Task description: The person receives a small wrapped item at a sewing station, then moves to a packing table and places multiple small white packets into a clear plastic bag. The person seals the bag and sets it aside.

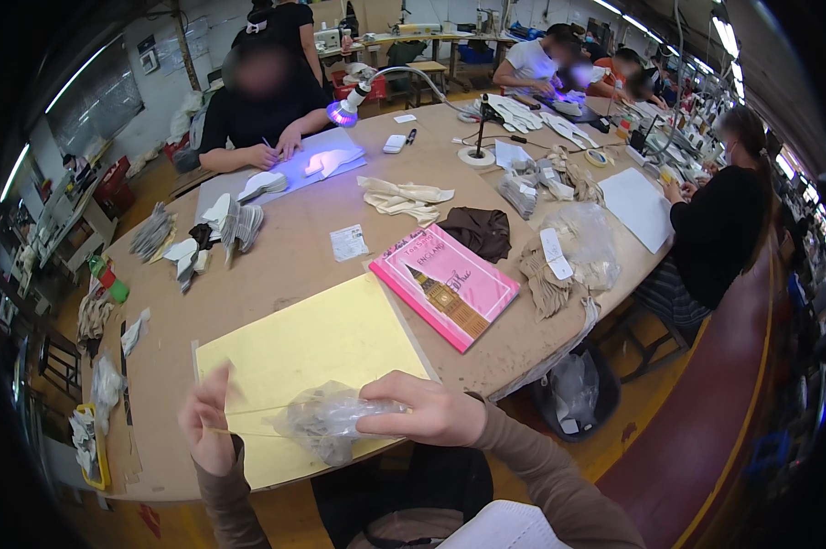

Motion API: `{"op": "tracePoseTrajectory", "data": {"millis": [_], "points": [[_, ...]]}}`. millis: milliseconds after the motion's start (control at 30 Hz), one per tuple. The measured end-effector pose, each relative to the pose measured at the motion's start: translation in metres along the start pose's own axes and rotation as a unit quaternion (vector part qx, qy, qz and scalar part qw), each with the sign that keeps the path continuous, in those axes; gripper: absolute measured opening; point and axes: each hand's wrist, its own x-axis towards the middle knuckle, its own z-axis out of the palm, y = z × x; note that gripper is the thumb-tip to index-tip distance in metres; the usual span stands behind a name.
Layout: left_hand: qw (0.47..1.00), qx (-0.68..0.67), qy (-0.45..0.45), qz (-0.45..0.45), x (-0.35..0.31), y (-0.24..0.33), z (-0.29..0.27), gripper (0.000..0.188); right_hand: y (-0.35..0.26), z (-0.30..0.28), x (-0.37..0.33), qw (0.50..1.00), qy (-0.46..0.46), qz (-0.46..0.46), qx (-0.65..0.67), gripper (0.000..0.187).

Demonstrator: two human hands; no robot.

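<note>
A clear plastic bag (326,423), bunched up with greyish contents I cannot make out, is over the yellow sheet (312,334) at the table's near edge. My right hand (427,409) is closed around the bag's gathered right end. To the left of it, my left hand (212,416) is raised, its fingers smeared by motion. A thin, pale band (253,432), like a rubber band, runs taut between the left fingers and the bag. Just beyond the sheet lies a pink book (445,288) with a clock tower on its cover.
Beyond the book are a dark brown cloth (475,233) and cream gloves (404,197). Stacks of grey gloves (241,226) lie at the left. A lamp (343,112) lights a co-worker's place across the table. A dark bin (575,393) stands below the right edge.
</note>
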Motion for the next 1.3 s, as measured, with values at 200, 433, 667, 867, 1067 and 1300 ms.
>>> {"op": "tracePoseTrajectory", "data": {"millis": [200, 433, 667, 867, 1067, 1300], "points": [[0.952, -0.111, -0.284, 0.026, -0.023, 0.026, -0.027, 0.028, -0.004, 0.001, 0.010, 0.999, 0.011, -0.017, 0.035, 0.032], [0.997, -0.028, -0.017, 0.065, -0.029, 0.026, 0.014, 0.093, -0.024, 0.026, 0.023, 0.984, 0.068, -0.160, 0.028, 0.027], [0.812, 0.084, -0.540, -0.206, -0.033, 0.016, 0.017, 0.058, -0.023, 0.027, 0.029, 0.972, 0.131, -0.187, -0.062, 0.020], [0.850, 0.138, -0.478, -0.173, -0.033, 0.026, 0.031, 0.040, -0.019, 0.030, 0.018, 0.988, 0.024, -0.150, 0.001, 0.021], [0.926, 0.031, -0.300, -0.228, -0.040, 0.030, 0.022, 0.034, -0.018, 0.022, 0.010, 0.984, 0.069, -0.133, 0.095, 0.033], [0.966, -0.110, -0.205, -0.117, -0.055, 0.001, 0.030, 0.055, -0.026, 0.082, 0.012, 0.962, 0.202, -0.111, 0.147, 0.026]]}}
